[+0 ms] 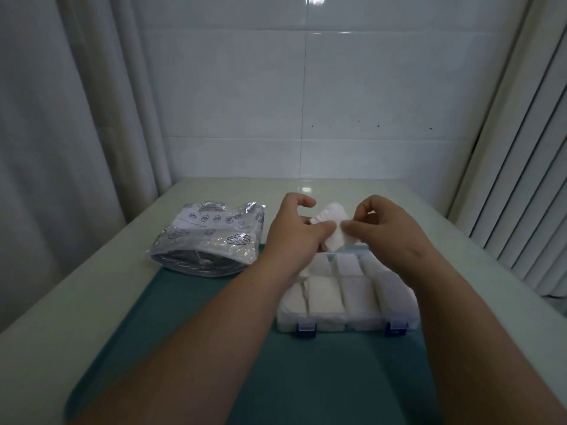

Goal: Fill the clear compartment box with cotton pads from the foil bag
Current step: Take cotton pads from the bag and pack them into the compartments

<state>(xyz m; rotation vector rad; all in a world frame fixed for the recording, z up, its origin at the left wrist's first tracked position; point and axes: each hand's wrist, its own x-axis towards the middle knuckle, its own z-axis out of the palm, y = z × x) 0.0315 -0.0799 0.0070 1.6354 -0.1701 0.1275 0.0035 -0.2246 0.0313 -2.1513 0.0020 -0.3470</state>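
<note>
The clear compartment box [348, 325] lies on the green mat, right of centre, with blue latches on its near edge. White cotton pads [325, 294] fill several of its compartments. Above the box's far side, my left hand [294, 237] and my right hand [386, 230] together hold a small stack of white cotton pads [333, 222], fanned at the top. My right fingertips pinch the front pad of the stack. The foil bag [208, 240] lies on its side to the left, its opening toward me, apart from both hands.
A dark green mat [260, 378] covers the near part of the pale table [61, 302]. Grey curtains hang at the left, vertical blinds at the right, and a white tiled wall stands behind the table.
</note>
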